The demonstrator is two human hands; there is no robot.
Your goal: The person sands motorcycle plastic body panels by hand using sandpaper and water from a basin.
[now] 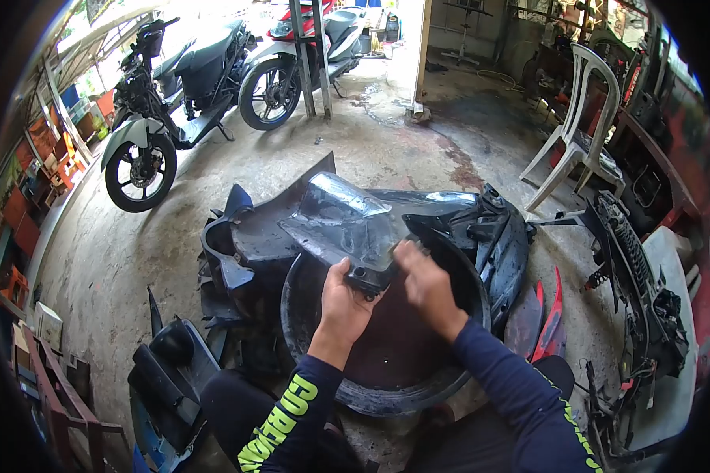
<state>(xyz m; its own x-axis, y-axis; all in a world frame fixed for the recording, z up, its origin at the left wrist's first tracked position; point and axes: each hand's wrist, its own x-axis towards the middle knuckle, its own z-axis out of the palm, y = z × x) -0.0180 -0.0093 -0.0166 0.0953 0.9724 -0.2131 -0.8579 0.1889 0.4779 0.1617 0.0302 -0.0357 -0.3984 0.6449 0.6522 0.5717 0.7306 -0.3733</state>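
My left hand (pixel 345 309) grips the lower end of a dark, wet plastic motorcycle panel (pixel 351 225), thumb on top. The panel is tilted over a large black basin (pixel 386 398) that holds dark reddish-brown water (pixel 386 339). At the panel's right edge, my right hand (pixel 430 284) is closed, its fingers bent and slightly blurred. Something small may be under those fingertips, but I cannot make it out. Behind the basin lie more dark body panels (pixel 272 229), with a glossy black one (pixel 501 244) on the right.
Red panels (pixel 548 315) and a black motorcycle frame part (pixel 639 292) lie on the right. A white plastic chair (pixel 580 126) stands beyond them. Black panels (pixel 170 370) rest at the left. Two motorcycles, one partly stripped (pixel 173 102) and one red (pixel 292 71), are parked at the back.
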